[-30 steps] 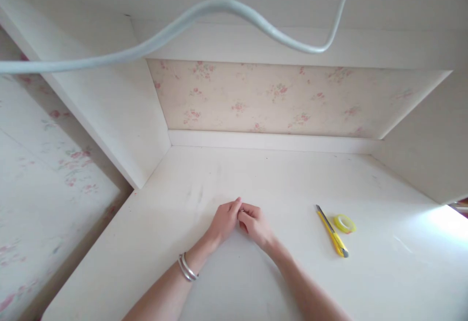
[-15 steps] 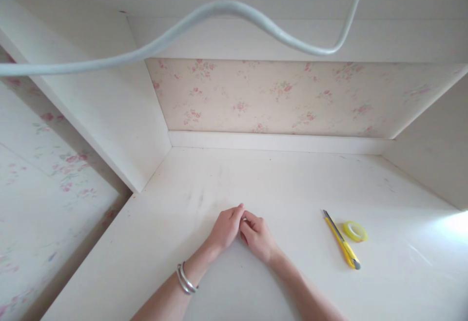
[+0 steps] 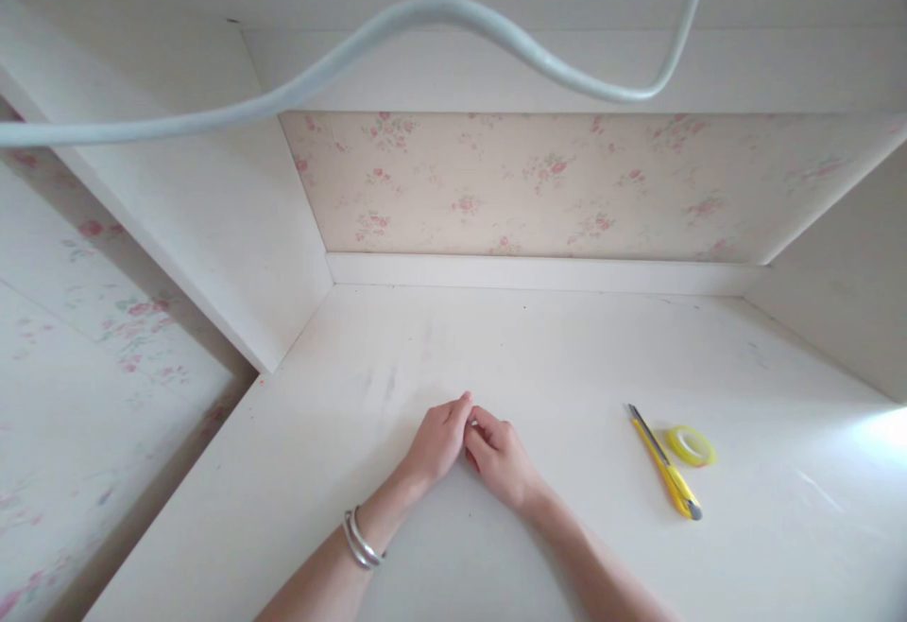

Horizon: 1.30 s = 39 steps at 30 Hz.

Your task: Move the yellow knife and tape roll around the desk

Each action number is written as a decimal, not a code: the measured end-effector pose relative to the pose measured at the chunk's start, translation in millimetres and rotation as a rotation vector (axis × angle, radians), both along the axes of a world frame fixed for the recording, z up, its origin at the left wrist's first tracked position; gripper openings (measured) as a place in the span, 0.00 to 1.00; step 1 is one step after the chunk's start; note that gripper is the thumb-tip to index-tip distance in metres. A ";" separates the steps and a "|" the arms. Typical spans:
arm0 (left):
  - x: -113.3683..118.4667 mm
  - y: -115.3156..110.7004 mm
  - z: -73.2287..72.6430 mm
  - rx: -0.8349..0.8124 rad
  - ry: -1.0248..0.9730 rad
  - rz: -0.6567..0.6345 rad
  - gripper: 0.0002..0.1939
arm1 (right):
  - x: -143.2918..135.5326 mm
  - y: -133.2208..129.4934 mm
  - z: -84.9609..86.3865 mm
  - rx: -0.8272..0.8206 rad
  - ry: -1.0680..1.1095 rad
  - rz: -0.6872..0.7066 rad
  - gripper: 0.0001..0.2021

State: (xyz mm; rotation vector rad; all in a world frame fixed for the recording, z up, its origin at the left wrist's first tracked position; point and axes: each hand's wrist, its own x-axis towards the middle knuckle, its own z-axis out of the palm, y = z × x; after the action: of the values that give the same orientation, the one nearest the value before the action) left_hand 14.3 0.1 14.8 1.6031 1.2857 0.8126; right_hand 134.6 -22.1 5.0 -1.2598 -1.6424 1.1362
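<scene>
I can't tell if my left hand [image 3: 440, 438] and right hand [image 3: 500, 458] hold anything. Their fingertips meet near the middle of the frame and hide that spot. Both my arms are cut off at the bottom edge. The grey cable [image 3: 425, 15] runs out of the frame at the left edge and the top right. The yellow tape roll [image 3: 690, 445] at the right is too small to see well.

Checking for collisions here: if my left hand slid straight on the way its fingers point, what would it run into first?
The left hand points up and right, fingertips already against the right hand. That comes first; beyond lies bare desk, though depth is hard to judge.
</scene>
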 end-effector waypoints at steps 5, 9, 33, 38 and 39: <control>0.0 -0.8 2.4 -0.011 0.005 0.001 0.29 | -0.3 -0.5 1.6 -0.007 -0.003 0.002 0.08; 0.4 -0.5 2.3 -0.012 0.020 0.006 0.29 | 0.2 -0.6 2.0 -0.008 -0.010 0.000 0.07; 0.8 -0.5 3.0 -0.007 0.052 0.009 0.30 | 0.4 -1.2 1.5 -0.001 -0.017 0.012 0.07; 0.6 -0.6 1.9 -0.003 0.057 0.004 0.29 | 0.3 -1.2 1.9 -0.001 -0.021 0.008 0.07; 0.5 -0.5 1.4 -0.004 0.053 0.004 0.29 | 0.4 -1.1 1.7 -0.001 -0.023 0.007 0.07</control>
State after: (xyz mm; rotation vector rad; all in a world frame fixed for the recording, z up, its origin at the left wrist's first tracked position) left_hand 14.8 -0.4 16.2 1.6290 1.3276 0.7742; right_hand 135.0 -23.3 6.7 -1.2733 -1.6641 1.1310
